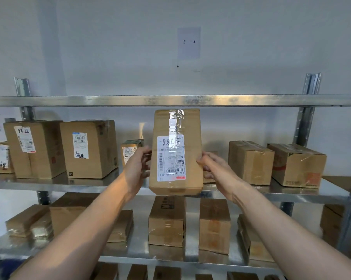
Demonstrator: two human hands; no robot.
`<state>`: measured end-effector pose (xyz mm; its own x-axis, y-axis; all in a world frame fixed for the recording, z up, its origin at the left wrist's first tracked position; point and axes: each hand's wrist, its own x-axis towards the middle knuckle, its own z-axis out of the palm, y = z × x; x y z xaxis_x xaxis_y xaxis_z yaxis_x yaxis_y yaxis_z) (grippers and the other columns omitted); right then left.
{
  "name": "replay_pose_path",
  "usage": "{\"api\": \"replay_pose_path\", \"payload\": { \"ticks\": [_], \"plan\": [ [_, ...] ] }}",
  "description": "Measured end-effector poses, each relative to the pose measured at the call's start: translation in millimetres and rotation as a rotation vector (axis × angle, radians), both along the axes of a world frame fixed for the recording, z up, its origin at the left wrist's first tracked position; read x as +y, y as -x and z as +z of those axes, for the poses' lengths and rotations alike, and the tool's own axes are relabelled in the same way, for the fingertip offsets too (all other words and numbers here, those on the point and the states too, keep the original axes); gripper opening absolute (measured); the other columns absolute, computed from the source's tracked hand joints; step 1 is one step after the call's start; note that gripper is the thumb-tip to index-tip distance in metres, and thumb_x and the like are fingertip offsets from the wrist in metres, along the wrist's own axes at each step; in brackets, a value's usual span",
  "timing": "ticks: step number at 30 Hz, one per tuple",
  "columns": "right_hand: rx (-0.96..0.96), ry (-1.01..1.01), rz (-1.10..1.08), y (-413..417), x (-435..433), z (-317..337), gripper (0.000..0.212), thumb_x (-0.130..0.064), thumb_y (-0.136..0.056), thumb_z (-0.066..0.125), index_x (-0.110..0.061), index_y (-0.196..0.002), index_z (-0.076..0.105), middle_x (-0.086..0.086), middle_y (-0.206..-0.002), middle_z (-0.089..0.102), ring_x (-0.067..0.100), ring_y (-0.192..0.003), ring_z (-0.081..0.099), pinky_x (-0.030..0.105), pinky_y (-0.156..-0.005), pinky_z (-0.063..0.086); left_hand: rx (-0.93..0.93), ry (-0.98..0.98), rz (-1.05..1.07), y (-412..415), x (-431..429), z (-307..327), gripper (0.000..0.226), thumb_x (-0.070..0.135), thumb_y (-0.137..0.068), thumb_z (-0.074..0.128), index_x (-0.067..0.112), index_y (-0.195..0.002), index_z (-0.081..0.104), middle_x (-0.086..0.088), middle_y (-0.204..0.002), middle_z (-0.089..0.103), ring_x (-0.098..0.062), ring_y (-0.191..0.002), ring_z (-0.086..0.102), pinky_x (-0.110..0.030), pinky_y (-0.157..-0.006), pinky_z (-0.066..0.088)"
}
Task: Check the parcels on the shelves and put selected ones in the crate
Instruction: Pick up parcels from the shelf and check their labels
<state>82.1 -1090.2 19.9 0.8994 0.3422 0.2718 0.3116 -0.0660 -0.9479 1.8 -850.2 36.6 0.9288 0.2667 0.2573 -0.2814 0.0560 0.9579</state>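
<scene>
A tall cardboard parcel (176, 152) with a white shipping label and clear tape is held upright in front of the middle shelf (291, 194), label facing me. My left hand (137, 165) grips its left side and my right hand (215, 166) grips its right side. Its bottom edge hangs just in front of the shelf's front lip. No crate is in view.
Several cardboard parcels stand on the middle shelf: two large labelled ones (89, 148) at left, a small one (130, 150) behind my left hand, two (251, 161) at right. More parcels (167, 221) fill the lower shelf. A paper sign (188, 42) reads 2 - 2.
</scene>
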Motion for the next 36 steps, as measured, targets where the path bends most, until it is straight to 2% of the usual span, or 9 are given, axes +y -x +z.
{"api": "replay_pose_path", "payload": {
  "ticks": [2,6,10,14,17,22,29,34,36],
  "plan": [
    [0.004,-0.002,0.010,-4,-1,-1,0.072,-0.067,-0.071,0.069,-0.042,-0.138,0.065,-0.009,-0.128,0.075,0.017,-0.128,0.064,0.050,-0.114,0.047,0.015,-0.024,0.015,-4,-3,1,0.040,0.039,-0.111,0.039,0.013,-0.107,0.069,0.003,-0.082,0.077,-0.015,-0.080,0.068,-0.030,-0.076,0.050],
    [0.019,0.016,0.043,-18,-1,-4,0.059,-0.051,-0.082,0.066,-0.043,-0.140,0.065,-0.007,-0.126,0.077,0.026,-0.127,0.063,0.048,-0.111,0.049,0.042,-0.032,0.038,-10,-11,6,0.044,0.045,-0.110,0.040,0.016,-0.123,0.069,-0.008,-0.112,0.076,-0.025,-0.108,0.068,-0.036,-0.089,0.051],
    [0.062,-0.009,0.059,-34,4,-11,0.067,-0.037,-0.079,0.063,-0.042,-0.146,0.061,-0.005,-0.129,0.076,0.026,-0.126,0.065,0.056,-0.117,0.046,0.044,-0.098,0.062,-23,-15,4,0.048,0.053,-0.108,0.034,0.025,-0.125,0.069,-0.010,-0.119,0.074,-0.028,-0.113,0.066,-0.037,-0.086,0.048],
    [0.092,-0.049,0.125,-48,10,-19,0.063,-0.051,-0.081,0.066,-0.046,-0.144,0.060,-0.005,-0.138,0.072,0.026,-0.137,0.058,0.058,-0.121,0.039,0.028,-0.074,0.094,-35,-23,-2,0.045,0.058,-0.106,0.038,0.030,-0.132,0.060,0.000,-0.120,0.071,-0.020,-0.111,0.064,-0.044,-0.100,0.046],
    [0.103,-0.083,0.160,-58,20,-27,0.080,-0.065,-0.072,0.070,-0.046,-0.148,0.055,-0.001,-0.144,0.067,0.028,-0.136,0.053,0.053,-0.120,0.035,0.072,-0.024,0.094,-47,-18,-9,0.057,0.060,-0.105,0.041,0.028,-0.152,0.047,-0.004,-0.135,0.064,-0.028,-0.129,0.059,-0.052,-0.118,0.039],
    [0.151,-0.120,0.154,-85,48,-42,0.072,-0.065,-0.076,0.066,-0.061,-0.145,0.047,-0.005,-0.149,0.060,0.031,-0.142,0.048,0.068,-0.119,0.031,0.111,-0.046,0.053,-79,11,-30,0.056,0.064,-0.104,0.036,0.029,-0.145,0.051,-0.005,-0.141,0.066,-0.029,-0.131,0.059,-0.053,-0.120,0.036],
    [0.189,-0.149,0.079,-152,99,-58,0.071,-0.071,-0.072,0.074,-0.070,-0.138,0.049,-0.007,-0.155,0.055,0.032,-0.145,0.046,0.064,-0.124,0.028,0.186,-0.016,0.004,-159,62,-51,0.050,0.068,-0.102,0.038,0.041,-0.141,0.048,-0.006,-0.154,0.056,-0.032,-0.144,0.049,-0.056,-0.126,0.028],
    [0.191,-0.169,0.017,-194,126,-63,0.090,-0.067,-0.068,0.075,-0.057,-0.152,0.043,-0.004,-0.158,0.053,0.033,-0.146,0.046,0.061,-0.126,0.028,0.205,0.019,-0.061,-206,87,-52,0.027,0.053,-0.110,0.029,0.047,-0.109,0.055,0.012,-0.116,0.063,-0.023,-0.131,0.051,-0.048,-0.127,0.027],
    [0.189,-0.160,0.002,-201,133,-66,0.092,-0.067,-0.069,0.073,-0.056,-0.154,0.041,-0.004,-0.159,0.051,0.033,-0.147,0.045,0.062,-0.126,0.028,0.207,0.021,-0.082,-216,93,-53,0.026,0.053,-0.111,0.029,0.048,-0.115,0.054,0.011,-0.115,0.063,-0.024,-0.131,0.052,-0.048,-0.127,0.027]
  ]
}}
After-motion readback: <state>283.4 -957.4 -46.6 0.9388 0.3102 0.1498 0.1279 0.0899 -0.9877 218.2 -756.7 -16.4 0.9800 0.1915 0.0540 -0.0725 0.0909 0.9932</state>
